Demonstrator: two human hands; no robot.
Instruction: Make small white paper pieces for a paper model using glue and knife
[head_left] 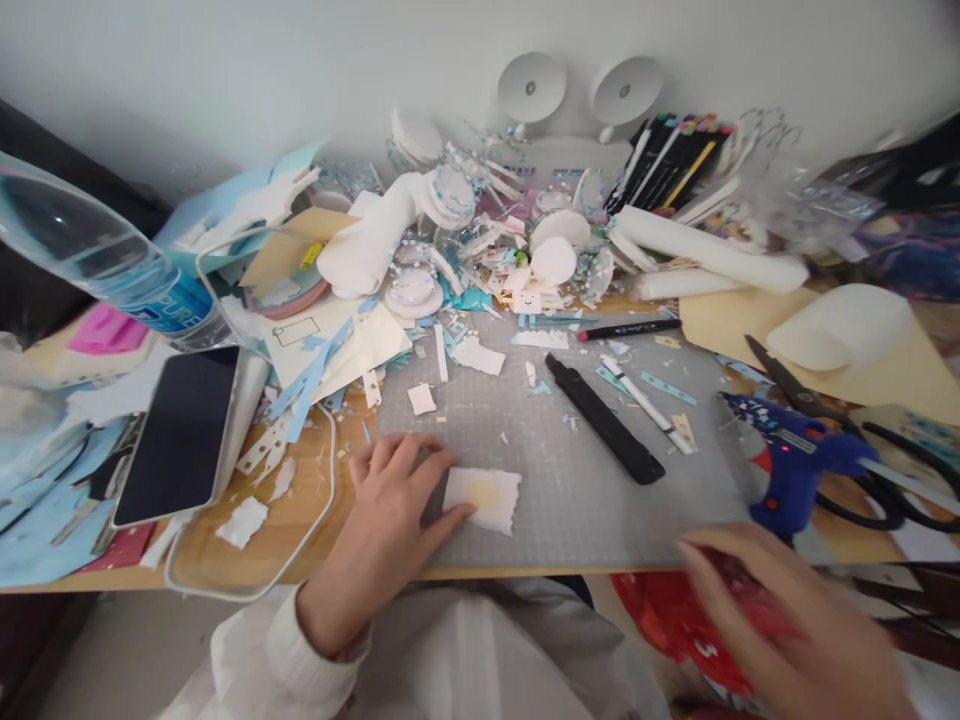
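My left hand [397,500] rests on the grey cutting mat [585,520], fingers apart. Its thumb tip touches the left part of a small torn white paper piece [504,500] that carries a pale yellow square [482,494]. Over the table's front edge at right, my right hand [780,610] is smeared by motion; whether it holds anything cannot be made out. Nearest to it is a blue glue gun [791,450] with a lit red light. A black utility knife [604,418] and a white pen [645,403] lie on the mat.
Black-handled scissors [802,385] lie beside the glue gun. A phone [184,435], a white cable [330,490] and a water bottle [105,250] stand or lie at left. Paper scraps, white rolls [709,245], markers [671,165] and a two-headed lamp [532,90] crowd the back.
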